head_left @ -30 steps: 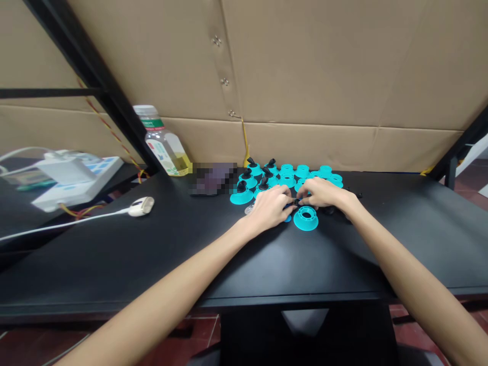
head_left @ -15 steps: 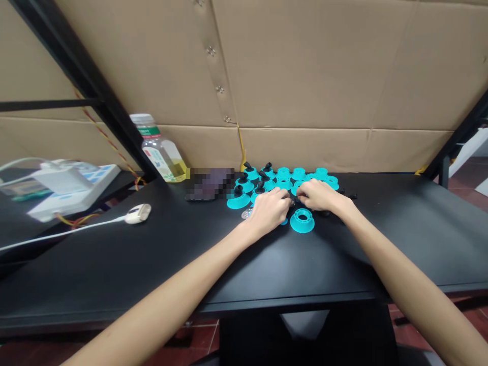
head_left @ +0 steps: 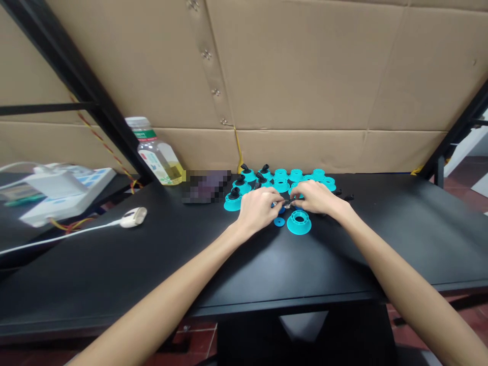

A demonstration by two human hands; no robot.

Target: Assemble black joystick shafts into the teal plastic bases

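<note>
My left hand (head_left: 260, 207) is closed in a pinch, with a small shiny bit showing at its fingertips. Facing it, my right hand (head_left: 318, 197) has its fingers pressed together too. Between the two sets of fingertips is a small dark piece with a shiny spot (head_left: 287, 205), too small to make out. A flat blue disc (head_left: 279, 222) lies just below my left fingers. In front of my hands a turquoise flared ring (head_left: 299, 223) rests on the black table, wide side down. Parts behind my fingers are hidden.
Several turquoise rings (head_left: 281, 185) stand in rows at the back, those on the left topped with black knob-like pieces (head_left: 235, 193). Loose black pieces (head_left: 347, 197) lie right of my right hand. Leftward are a blurred dark object (head_left: 208, 186), a bottle (head_left: 158, 155), a white-cabled plug (head_left: 133, 217) and a power strip (head_left: 64, 195).
My left hand has shifted slightly left, and the blue disc beneath it shows more fully. The dark piece between my fingertips is more visible. The view has tilted slightly.
</note>
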